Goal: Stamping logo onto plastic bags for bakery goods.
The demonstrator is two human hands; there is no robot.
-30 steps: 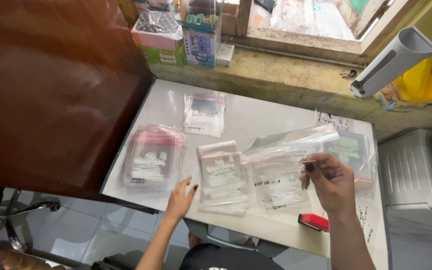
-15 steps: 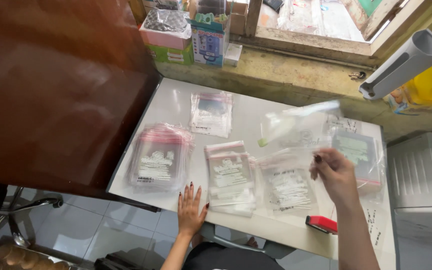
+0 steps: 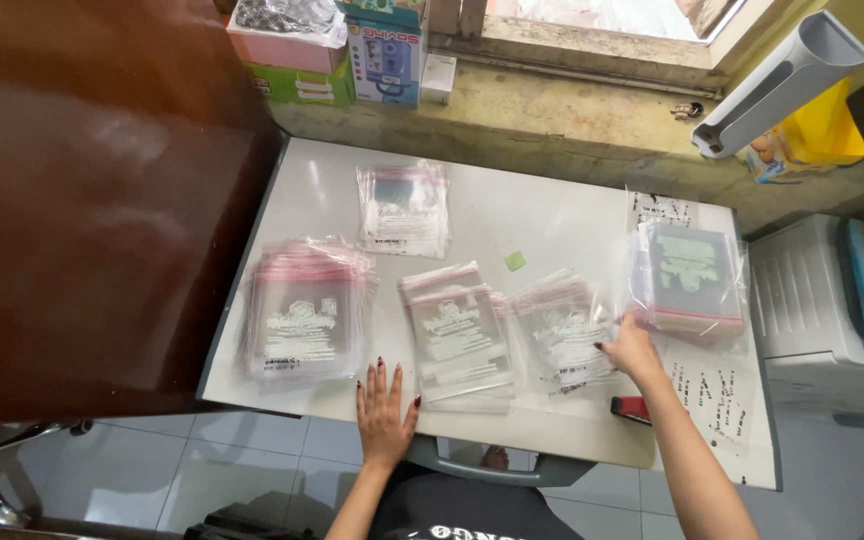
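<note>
Several stacks of clear plastic bags with red strips and white print lie on a white table [image 3: 552, 215]. My left hand [image 3: 385, 405] rests flat at the table's front edge, fingers spread, just left of the middle stack [image 3: 455, 335]. My right hand [image 3: 632, 348] touches the right edge of another stack [image 3: 562, 325], beside the stack at the far right [image 3: 690, 275]. A large stack [image 3: 304, 310] lies at the left and a smaller one [image 3: 404, 208] at the back. Whether my right hand pinches a bag I cannot tell.
A small green square [image 3: 516, 261] lies mid-table. A red object [image 3: 632, 407] sits near the front edge by my right arm. Printed paper [image 3: 717, 385] lies under the right stack. A dark wooden panel [image 3: 92, 200] stands left; boxes [image 3: 382, 50] line the sill; a white plastic unit [image 3: 812, 300] stands right.
The bag my right hand held up in the air is down; the hand has dropped to the table by the stacks. My left hand slid back to the front edge.
</note>
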